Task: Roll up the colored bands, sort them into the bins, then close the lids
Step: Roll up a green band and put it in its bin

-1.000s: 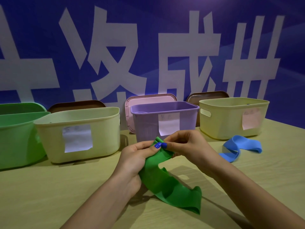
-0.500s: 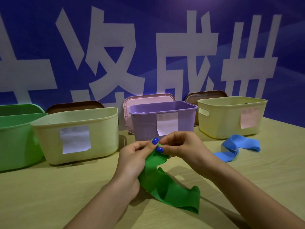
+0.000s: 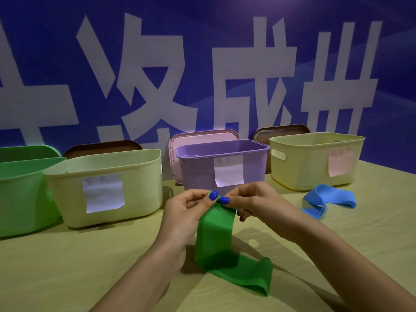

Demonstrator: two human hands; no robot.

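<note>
A green band hangs from both hands in front of the purple bin, its lower end lying folded on the table. My left hand and my right hand pinch its top edge, thumbs side by side. A blue band lies loose on the table at the right. Four open bins stand in a row: green bin, pale cream bin, purple bin, yellow bin. Lids lean behind them: a pink lid and two brown lids.
The blue wall with large white characters rises right behind the bins. The tan table stretches toward me on the left. Paper labels are stuck on the cream, purple and yellow bins.
Both hands have lifted the green band's top edge a little and pulled it flatter, so more of it hangs straight down.
</note>
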